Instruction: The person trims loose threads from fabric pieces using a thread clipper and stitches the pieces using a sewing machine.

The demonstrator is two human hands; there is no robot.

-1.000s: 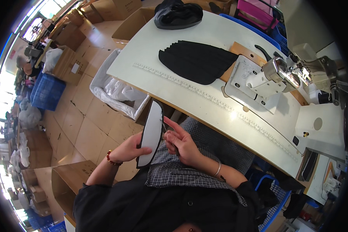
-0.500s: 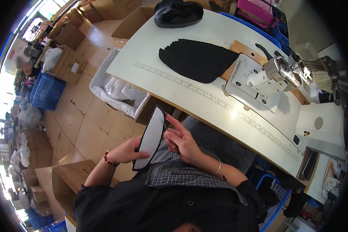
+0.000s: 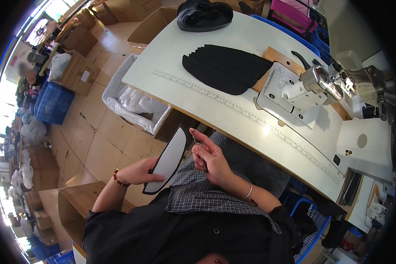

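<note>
My left hand (image 3: 138, 172) is closed on the lower end of a white curved fabric panel (image 3: 168, 154) with black edging, its thumb lying over the white face. Over my lap, just right of the panel, my right hand (image 3: 213, 163) grips a small thin dark metal tool (image 3: 194, 135). The tool looks like thread snips, though the fingers cover much of it; its tip points up along the index finger. A narrow gap separates the tool from the panel's edge.
A fanned stack of black fabric pieces (image 3: 226, 70) lies on the white table (image 3: 163, 90), beside a printed ruler strip (image 3: 233, 106). A sewing machine (image 3: 306, 90) stands at right, a black moulded item (image 3: 204, 17) at the far end. A white-lined bin (image 3: 114, 94) is left of the table.
My left hand has drawn the panel slightly left and down, away from my right hand. The tool has come off the panel's edge and shows more plainly.
</note>
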